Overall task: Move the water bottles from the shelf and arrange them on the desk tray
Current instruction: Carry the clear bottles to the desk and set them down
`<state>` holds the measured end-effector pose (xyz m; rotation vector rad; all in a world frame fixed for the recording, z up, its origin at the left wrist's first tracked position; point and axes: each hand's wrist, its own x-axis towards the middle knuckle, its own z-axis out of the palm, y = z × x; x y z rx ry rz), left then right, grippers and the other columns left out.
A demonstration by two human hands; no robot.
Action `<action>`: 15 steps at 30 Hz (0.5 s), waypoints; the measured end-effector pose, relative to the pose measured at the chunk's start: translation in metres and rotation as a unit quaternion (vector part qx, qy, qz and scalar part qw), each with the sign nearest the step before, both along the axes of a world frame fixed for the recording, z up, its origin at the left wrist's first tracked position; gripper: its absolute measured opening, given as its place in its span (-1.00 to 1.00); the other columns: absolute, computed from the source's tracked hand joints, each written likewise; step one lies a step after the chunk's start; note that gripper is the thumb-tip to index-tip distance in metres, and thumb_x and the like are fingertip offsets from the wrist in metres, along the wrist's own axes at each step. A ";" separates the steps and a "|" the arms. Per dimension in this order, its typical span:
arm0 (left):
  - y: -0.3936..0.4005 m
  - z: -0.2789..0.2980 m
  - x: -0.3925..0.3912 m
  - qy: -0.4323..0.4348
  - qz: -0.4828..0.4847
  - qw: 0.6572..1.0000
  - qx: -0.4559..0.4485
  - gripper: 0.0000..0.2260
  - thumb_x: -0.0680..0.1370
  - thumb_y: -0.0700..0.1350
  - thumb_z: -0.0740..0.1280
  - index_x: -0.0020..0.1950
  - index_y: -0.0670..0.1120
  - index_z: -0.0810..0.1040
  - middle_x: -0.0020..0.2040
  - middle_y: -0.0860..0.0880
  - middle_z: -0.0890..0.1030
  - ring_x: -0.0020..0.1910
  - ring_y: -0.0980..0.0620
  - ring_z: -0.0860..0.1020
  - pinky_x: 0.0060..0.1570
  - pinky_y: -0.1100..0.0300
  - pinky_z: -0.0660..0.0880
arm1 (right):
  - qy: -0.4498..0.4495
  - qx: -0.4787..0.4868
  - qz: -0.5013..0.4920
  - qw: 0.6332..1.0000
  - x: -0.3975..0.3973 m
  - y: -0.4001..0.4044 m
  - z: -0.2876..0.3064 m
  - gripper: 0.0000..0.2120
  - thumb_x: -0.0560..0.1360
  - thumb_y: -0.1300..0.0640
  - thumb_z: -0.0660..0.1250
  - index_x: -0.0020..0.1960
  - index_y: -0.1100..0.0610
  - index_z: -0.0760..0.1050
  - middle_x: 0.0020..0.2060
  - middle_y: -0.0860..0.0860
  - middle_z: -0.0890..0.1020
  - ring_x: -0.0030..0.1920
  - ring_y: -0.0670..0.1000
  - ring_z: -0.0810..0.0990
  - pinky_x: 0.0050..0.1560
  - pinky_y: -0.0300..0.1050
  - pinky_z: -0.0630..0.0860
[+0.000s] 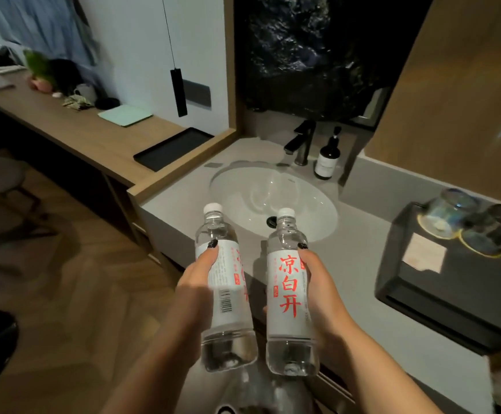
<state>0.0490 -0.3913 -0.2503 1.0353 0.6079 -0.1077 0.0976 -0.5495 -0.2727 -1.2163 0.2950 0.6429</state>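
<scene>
I hold two clear water bottles with white caps and white labels printed in red, both upright in front of me near the counter's front edge. My left hand [197, 279] grips the left bottle [223, 294] around its label. My right hand [322, 282] grips the right bottle [289, 294] the same way. A black rectangular tray [173, 147] lies on the wooden desk [64, 124], at the desk's near right end beside the sink counter, with nothing on it.
A white sink basin [273, 201] with a dark faucet [301, 141] and a dark pump bottle [328, 156] sits ahead. A black box [440, 282] with two upturned glasses [452, 213] stands on the right. Further along the desk lie a pale green tray [125, 115], a plant and clutter. A stool [1, 180] stands left.
</scene>
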 end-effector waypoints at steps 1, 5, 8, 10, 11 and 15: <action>0.011 0.005 0.011 -0.005 -0.014 0.999 0.030 -0.59 0.53 0.16 0.23 0.13 -0.16 0.53 -0.21 -0.17 0.61 -0.28 -0.11 0.58 -0.20 0.04 0.53 | -0.001 -0.003 0.002 1.000 0.014 0.011 0.001 -0.59 0.41 -0.22 0.20 -0.10 0.14 0.43 -0.23 0.19 0.50 -0.31 0.09 0.51 -0.15 0.00 0.46; 0.053 0.018 0.044 0.002 -0.008 0.995 0.101 -0.63 0.53 0.18 0.18 0.14 -0.07 0.50 -0.04 -0.25 0.64 -0.17 -0.17 0.62 -0.17 -0.02 0.56 | -0.013 -0.014 0.029 0.999 0.064 0.053 0.006 -0.52 0.41 -0.26 0.19 -0.05 0.16 0.47 -0.17 0.20 0.53 -0.24 0.13 0.54 -0.18 -0.02 0.51; 0.081 0.020 0.064 0.010 0.006 0.995 0.102 -0.57 0.53 0.22 0.17 0.23 -0.04 0.46 0.00 -0.24 0.63 -0.17 -0.15 0.64 -0.24 0.03 0.56 | -0.027 -0.027 0.038 0.999 0.090 0.084 0.010 -0.47 0.43 -0.28 0.17 0.04 0.18 0.49 -0.14 0.18 0.56 -0.17 0.14 0.55 -0.12 0.03 0.53; 0.099 0.022 0.074 0.006 0.014 0.995 0.101 -0.59 0.53 0.21 0.16 0.22 -0.04 0.47 -0.03 -0.22 0.64 -0.23 -0.12 0.65 -0.31 0.08 0.55 | -0.015 -0.019 0.048 0.999 0.101 0.102 0.012 -0.50 0.48 -0.27 0.14 0.02 0.16 0.49 -0.19 0.16 0.58 -0.22 0.12 0.57 -0.16 -0.01 0.54; 0.107 0.023 0.079 0.008 0.015 0.995 0.095 -0.59 0.54 0.20 0.16 0.21 -0.05 0.47 -0.06 -0.21 0.64 -0.27 -0.10 0.65 -0.34 0.10 0.55 | -0.006 -0.017 0.053 0.998 0.105 0.110 0.014 -0.51 0.49 -0.27 0.14 0.00 0.15 0.50 -0.21 0.15 0.59 -0.23 0.11 0.58 -0.17 -0.02 0.55; 0.143 0.024 0.100 0.007 0.005 0.997 0.080 -0.61 0.53 0.21 0.17 0.19 -0.03 0.46 -0.05 -0.21 0.63 -0.26 -0.12 0.65 -0.35 0.09 0.56 | -0.033 -0.038 0.055 0.997 0.122 0.148 0.016 -0.54 0.47 -0.28 0.16 -0.01 0.11 0.53 -0.19 0.14 0.63 -0.17 0.13 0.61 0.01 0.13 0.55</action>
